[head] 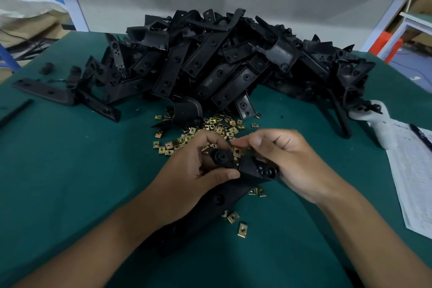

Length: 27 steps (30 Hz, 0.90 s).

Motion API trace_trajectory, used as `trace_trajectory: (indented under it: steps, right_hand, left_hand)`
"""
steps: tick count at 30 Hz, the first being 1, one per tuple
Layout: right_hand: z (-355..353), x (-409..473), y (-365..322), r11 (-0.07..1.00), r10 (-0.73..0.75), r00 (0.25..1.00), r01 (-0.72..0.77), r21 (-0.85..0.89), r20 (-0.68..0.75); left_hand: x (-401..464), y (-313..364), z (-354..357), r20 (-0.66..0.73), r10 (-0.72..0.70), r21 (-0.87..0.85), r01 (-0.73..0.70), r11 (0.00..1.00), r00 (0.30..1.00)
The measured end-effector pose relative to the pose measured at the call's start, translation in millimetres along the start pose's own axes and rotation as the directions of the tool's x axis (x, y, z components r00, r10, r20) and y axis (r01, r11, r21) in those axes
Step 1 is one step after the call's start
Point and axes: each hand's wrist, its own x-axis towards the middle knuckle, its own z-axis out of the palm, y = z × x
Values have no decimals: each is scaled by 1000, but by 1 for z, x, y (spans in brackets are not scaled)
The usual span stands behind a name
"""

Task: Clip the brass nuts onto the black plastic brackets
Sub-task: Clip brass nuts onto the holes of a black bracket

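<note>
A green felt-covered surface (70, 170) carries a large heap of black plastic brackets (222, 61), scattered small brass clip nuts (210, 126), and a printed paper sheet (416, 182) at right.

Black plastic brackets (210, 63); brass-gold nuts (217, 126); dark green table mat (70, 170); white printed paper (413, 177)

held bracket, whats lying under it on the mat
Loose brass nuts lie on the green mat beside and partly beneath the bracket that the left hand grips. Any nuts further beneath are covered by the bracket and forearm.
</note>
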Motion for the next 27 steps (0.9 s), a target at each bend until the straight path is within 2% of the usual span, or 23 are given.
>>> trace_trajectory:
  steps: [4, 6, 8, 11, 14, 22, 27]
  right_hand:
    - [-1, 1, 0, 1000, -8, 1000, 8, -9, 3]
    - [-3, 1, 1, 997, -21, 1000, 21, 77, -6]
    - [-6, 4, 1, 978, -10, 997, 27, 208, -82]
    - [-11, 11, 4, 839, 146, 970, -17, 544, -195]
    - [-13, 15, 7, 709, 282, 942, -75, 701, -184]
    - [-14, 15, 10, 676, 280, 956, -135, 724, -84]
    - [-12, 15, 8, 689, 277, 957, -134, 712, -88]
  left_hand:
    - [0, 3, 1, -17, 22, -46, -23, 999, 1000]
    - [-1, 5, 0, -48, 38, -32, -40, 999, 998]
    - [-1, 6, -1, -74, 45, -34, -48, 998, 996]
    - [-1, 9, 0, -83, 50, -35, -53, 998, 995]
    - [0, 9, 0, -115, 71, -30, -75, 997, 991]
    - [4, 6, -6, -208, 72, -54, -85, 995, 976]
    - [4, 4, -6, -241, 62, -66, -80, 995, 969]
